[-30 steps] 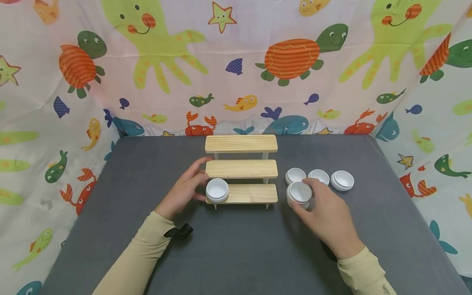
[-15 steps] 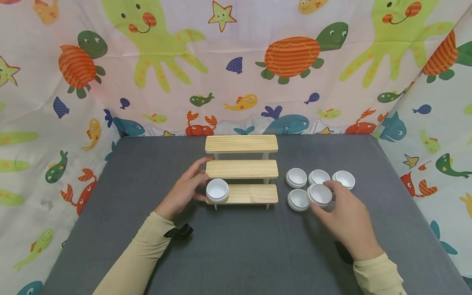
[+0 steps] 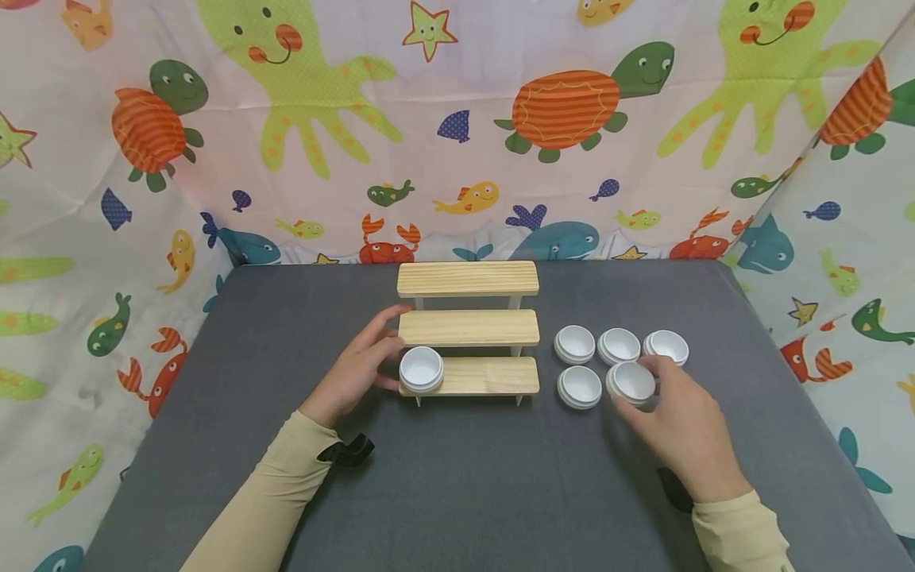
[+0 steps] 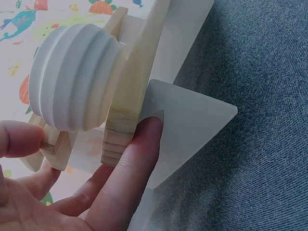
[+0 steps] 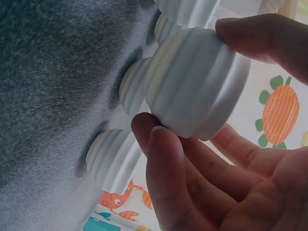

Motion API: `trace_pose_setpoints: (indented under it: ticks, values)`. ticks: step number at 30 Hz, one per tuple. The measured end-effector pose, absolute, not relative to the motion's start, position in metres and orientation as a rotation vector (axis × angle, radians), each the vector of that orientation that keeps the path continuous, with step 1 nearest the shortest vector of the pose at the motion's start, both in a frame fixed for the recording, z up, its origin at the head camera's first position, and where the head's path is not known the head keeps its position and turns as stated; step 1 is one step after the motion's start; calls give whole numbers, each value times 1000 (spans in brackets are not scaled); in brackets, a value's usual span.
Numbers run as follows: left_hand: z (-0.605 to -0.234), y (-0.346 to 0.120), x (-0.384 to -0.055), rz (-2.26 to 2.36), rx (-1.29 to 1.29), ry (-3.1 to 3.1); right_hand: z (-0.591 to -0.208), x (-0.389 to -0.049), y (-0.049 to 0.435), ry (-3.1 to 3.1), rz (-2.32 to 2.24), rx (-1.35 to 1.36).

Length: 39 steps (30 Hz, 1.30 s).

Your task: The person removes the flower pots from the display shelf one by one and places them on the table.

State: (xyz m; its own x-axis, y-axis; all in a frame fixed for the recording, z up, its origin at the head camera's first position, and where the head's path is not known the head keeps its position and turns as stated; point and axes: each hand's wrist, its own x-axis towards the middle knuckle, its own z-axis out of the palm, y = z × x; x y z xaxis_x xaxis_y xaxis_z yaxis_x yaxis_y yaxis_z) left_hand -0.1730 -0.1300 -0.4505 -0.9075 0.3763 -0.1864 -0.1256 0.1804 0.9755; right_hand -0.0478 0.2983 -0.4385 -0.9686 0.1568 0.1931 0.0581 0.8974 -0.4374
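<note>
White bowl (image 3: 633,381), pinched by right fingers (image 5: 166,166), has shifted rightward.

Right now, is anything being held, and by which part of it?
Yes: the right hand holds a white ribbed bowl by its sides, and the left hand grips the wooden stand at its left end.

Work surface (image 3: 472,485): grey, fabric-textured. Printed cloth (image 3: 472,75) hangs behind it and along both sides. Motifs observed from here: striped orange turtle (image 3: 566,110), green octopus (image 3: 289,83), red crab (image 3: 387,253), and a blue whale (image 3: 561,241) near the rear lower edge.
</note>
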Motion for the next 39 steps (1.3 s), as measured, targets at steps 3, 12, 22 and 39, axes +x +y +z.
trace_pose_setpoints:
  ticks: [3,12,22,39]
  values:
    - [-450,-130,-174,1776,239,2073,-439,-49,299,-2874,644,-183]
    - [-448,-130,-174,1781,234,2061,-442,-54,301,-2924,635,-187]
    - [-444,-129,-175,1776,228,2061,-443,-57,303,-2956,637,-197]
    - [-446,-130,-177,1763,231,2079,-445,-58,303,-2979,638,-200]
